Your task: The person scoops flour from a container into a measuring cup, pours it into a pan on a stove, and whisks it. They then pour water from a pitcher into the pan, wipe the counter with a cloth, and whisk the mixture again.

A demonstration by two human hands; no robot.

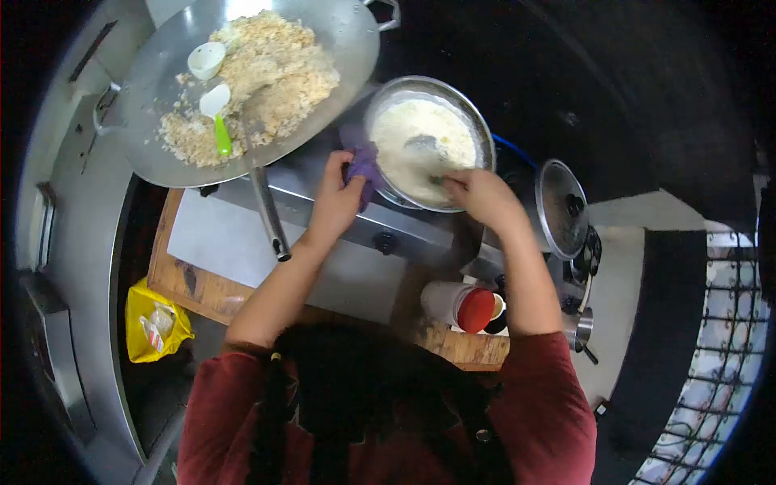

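My left hand [333, 202] is closed on a bunched purple cloth [365, 171], pressed against the left side of a round metal pot [487, 133]. Inside the pot is a thick, creamy pale-yellow mixture [412, 121]. My right hand [489, 200] reaches over the pot's near right rim, fingers pinched on a stirring spoon. The spoon's grey end [420, 144] is partly sunk in the mixture, and steam or motion blurs its handle.
A large wok [149, 105] with cooked rice [275, 69] stands at upper left. In it lie a white bowl [207, 60], a green-handled spatula [221, 133] and a long-handled metal turner [268, 214]. A glass lid [562, 208] and a red-lidded jar [475, 310] are right.
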